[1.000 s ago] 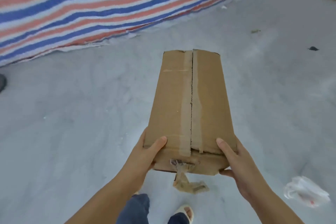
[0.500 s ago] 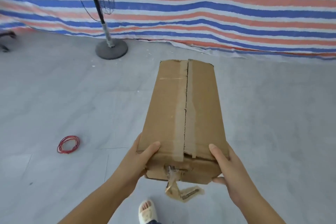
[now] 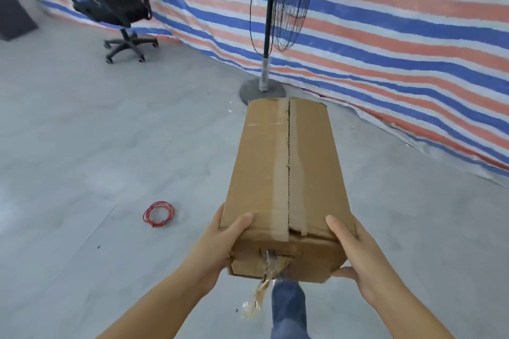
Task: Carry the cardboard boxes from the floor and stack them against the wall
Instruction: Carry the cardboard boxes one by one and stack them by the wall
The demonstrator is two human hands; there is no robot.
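Observation:
A long brown cardboard box (image 3: pixel 289 173) is carried in the air in front of me, its taped seam running away from me. My left hand (image 3: pixel 220 239) grips its near left corner, thumb on top and fingers underneath. My right hand (image 3: pixel 355 253) grips the near right corner the same way. A torn strip of tape (image 3: pixel 256 300) dangles from the box's near end. The far end of the box points toward the striped tarp wall (image 3: pixel 385 36).
A standing fan (image 3: pixel 264 36) with a round base stands just beyond the box by the tarp. A black office chair (image 3: pixel 118 11) is at the far left. A red wire coil (image 3: pixel 158 213) lies on the grey floor at left. My leg shows below the box.
The view has swung left along the tarp: the fan came into sight and moved to the centre, and the chair appeared. Both hands keep the same hold on the box.

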